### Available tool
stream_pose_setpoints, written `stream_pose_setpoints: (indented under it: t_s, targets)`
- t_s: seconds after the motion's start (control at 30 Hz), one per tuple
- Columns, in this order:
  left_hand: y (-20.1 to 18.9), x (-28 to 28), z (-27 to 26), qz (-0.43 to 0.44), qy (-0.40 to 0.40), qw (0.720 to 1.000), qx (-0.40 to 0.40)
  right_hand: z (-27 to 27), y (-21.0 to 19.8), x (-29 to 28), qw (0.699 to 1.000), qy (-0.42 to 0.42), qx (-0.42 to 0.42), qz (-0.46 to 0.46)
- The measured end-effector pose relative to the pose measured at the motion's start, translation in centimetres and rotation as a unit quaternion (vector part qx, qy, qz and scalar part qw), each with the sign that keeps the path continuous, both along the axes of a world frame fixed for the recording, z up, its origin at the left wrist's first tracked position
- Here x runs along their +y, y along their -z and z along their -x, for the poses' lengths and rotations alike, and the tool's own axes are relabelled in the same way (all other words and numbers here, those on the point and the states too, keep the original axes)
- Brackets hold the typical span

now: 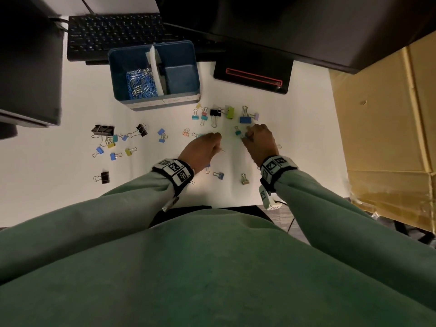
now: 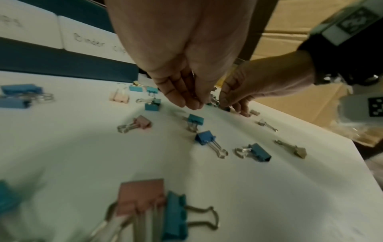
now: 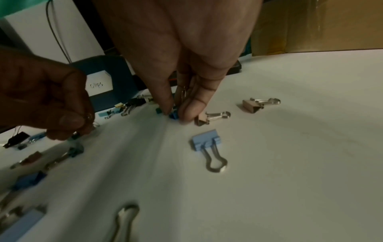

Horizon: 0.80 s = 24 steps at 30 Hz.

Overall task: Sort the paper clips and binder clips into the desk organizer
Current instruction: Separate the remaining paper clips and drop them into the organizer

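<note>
A blue desk organizer (image 1: 162,103) stands at the back of the white table; its left bin holds paper clips (image 1: 141,82), and its right bin (image 1: 180,76) looks bare. Coloured binder clips lie scattered, with a cluster (image 1: 219,114) just beyond both hands and another (image 1: 106,138) to the left. My right hand (image 3: 175,113) pinches a small blue binder clip (image 3: 173,116) on the table, and a wire loop (image 3: 183,94) shows between its fingers. My left hand (image 1: 215,136) is curled, with a wire handle showing at its fingertips (image 3: 68,121).
A black keyboard (image 1: 115,31) lies behind the organizer, and a black device with a red outline (image 1: 252,74) lies to its right. Cardboard (image 1: 389,114) borders the table's right edge. A dark monitor base (image 1: 28,67) stands at the left. Loose clips (image 1: 219,175) lie between my wrists.
</note>
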<state>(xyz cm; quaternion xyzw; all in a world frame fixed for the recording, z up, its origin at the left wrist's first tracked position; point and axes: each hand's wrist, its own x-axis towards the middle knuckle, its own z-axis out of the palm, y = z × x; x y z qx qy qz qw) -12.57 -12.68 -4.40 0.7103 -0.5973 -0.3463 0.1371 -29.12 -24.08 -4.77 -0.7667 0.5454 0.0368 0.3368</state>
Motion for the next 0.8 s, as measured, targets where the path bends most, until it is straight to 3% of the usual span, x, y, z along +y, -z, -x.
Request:
stream_pose_setpoints:
  t_s: [0.13, 0.3, 0.47, 0.57, 0.63, 0.73, 0.8]
  targets:
    - [0.0, 0.6, -1.6, 0.012, -0.078, 0.996, 0.043, 1.4, -0.2, -0.5, 0.998, 0.044, -0.042, -0.019]
    - [0.4, 1.9, -3.4, 0.083, -0.076, 0.993, 0.045, 3.5, -1.4, -0.7, 0.969, 0.17, -0.145, -0.103]
    - [-1.0, 3.1, -1.7, -0.023, -0.075, 0.99, 0.114, 4.5, -2.2, -0.7, 0.957, 0.184, -0.17, -0.145]
    - [-1.0, 2.9, -0.2, -0.065, -0.02, 0.993, 0.096, 5.2, -2.7, 0.3, 0.961, 0.126, -0.159, -0.19]
    - [-0.8, 2.6, 0.9, -0.087, 0.042, 0.993, 0.065, 5.8, -3.2, 1.5, 0.975, 0.018, -0.089, -0.203]
    - [-0.2, 2.2, 2.1, -0.095, 0.134, 0.986, -0.018, 6.7, -2.3, 3.8, 0.978, -0.15, 0.039, -0.139]
    - [-0.2, 1.7, 2.3, -0.082, 0.143, 0.985, -0.042, 6.7, -1.2, 5.2, 0.977, -0.178, 0.039, -0.11]
